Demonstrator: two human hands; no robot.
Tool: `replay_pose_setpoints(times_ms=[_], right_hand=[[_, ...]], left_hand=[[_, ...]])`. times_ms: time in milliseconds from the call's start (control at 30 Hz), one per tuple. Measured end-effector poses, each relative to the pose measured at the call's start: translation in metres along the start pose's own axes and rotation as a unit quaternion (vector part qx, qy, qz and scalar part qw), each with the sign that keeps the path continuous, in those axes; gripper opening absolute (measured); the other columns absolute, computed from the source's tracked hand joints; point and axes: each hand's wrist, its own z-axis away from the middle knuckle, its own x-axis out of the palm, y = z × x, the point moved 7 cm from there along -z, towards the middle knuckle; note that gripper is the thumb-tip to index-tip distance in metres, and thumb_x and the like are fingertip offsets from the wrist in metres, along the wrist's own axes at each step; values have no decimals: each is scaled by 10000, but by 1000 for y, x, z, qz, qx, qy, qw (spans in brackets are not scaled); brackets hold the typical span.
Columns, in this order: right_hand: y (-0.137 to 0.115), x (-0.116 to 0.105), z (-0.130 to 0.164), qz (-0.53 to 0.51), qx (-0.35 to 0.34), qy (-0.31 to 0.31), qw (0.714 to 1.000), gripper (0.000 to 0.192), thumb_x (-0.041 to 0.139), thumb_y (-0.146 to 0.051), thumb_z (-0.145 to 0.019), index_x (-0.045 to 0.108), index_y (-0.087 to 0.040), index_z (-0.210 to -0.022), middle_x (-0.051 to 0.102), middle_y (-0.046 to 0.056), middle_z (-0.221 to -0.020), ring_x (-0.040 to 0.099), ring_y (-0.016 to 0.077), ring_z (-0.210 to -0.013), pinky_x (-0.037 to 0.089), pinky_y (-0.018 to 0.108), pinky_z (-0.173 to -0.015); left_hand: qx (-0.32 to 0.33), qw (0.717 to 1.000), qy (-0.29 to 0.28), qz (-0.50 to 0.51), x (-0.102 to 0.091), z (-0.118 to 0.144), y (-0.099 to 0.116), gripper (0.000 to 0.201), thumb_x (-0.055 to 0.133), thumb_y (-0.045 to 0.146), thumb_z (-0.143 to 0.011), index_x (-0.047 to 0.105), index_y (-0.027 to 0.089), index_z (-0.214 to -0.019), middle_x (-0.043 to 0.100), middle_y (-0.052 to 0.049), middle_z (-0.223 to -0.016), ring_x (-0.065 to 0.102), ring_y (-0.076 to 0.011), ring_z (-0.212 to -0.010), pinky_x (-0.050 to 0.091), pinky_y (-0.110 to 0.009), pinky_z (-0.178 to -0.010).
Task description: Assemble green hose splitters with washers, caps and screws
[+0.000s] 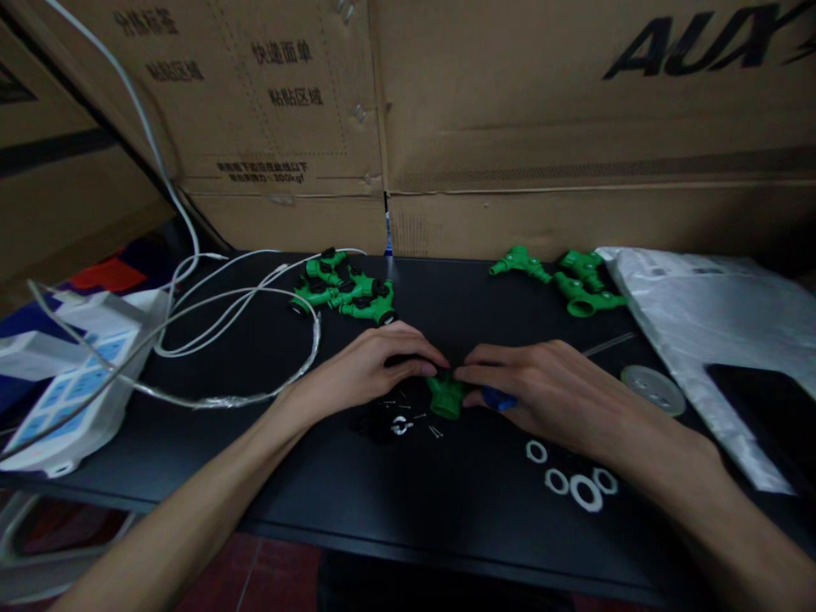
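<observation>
On the desk, green fittings lie clustered at left. The left hand's fingers pinch a green connector, held between both hands. The right hand's fingers curl around a blue object (tips against the connector). White rings lie nearest that wrist.

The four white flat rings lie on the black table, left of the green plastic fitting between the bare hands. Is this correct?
Only the side is wrong: in the head view, the four white flat rings lie on the black table, right of the green plastic fitting between the left hand and right hand.
</observation>
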Motion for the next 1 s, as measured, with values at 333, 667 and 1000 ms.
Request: replay_pose_setpoints(times_ms=[333, 667, 1000], right_hand=[[6, 7, 3, 3, 16, -20, 1000, 318, 679, -138, -888, 677, -263, -1180, 720, 16, -1154, 723, 161, -883, 519, 261, -697], [0, -32, 3, 43, 11, 80, 996, 334, 742, -277, -885, 698, -234, -1213, 728, 45, -1133, 725, 146, -791, 489, 238, -616], [-31, -104, -24, 94, -38, 107, 989, 213, 683, -370, -935, 748, -213, -1064, 718, 28, -939, 663, 152, -708, 344, 278, -549]], left_hand=[[43, 996, 56, -60, -15, 18, 47, 119, 709, 279, -929, 730, 203, -1018, 708, -15, -983, 627, -153, -948, 457, -290, -891], [-19, 954, -90, -286, 37, 39, 48, 181, 571, 223, -1012, 623, 288, -1173, 645, 26, -1092, 586, -190, -1068, 340, -383, -1032], [-55, 949, -126, -282, 39, 34, 56, 191, 569, 118, -988, 576, 264, -1112, 624, 37, -1170, 602, -167, -1154, 377, -357, -1103]])
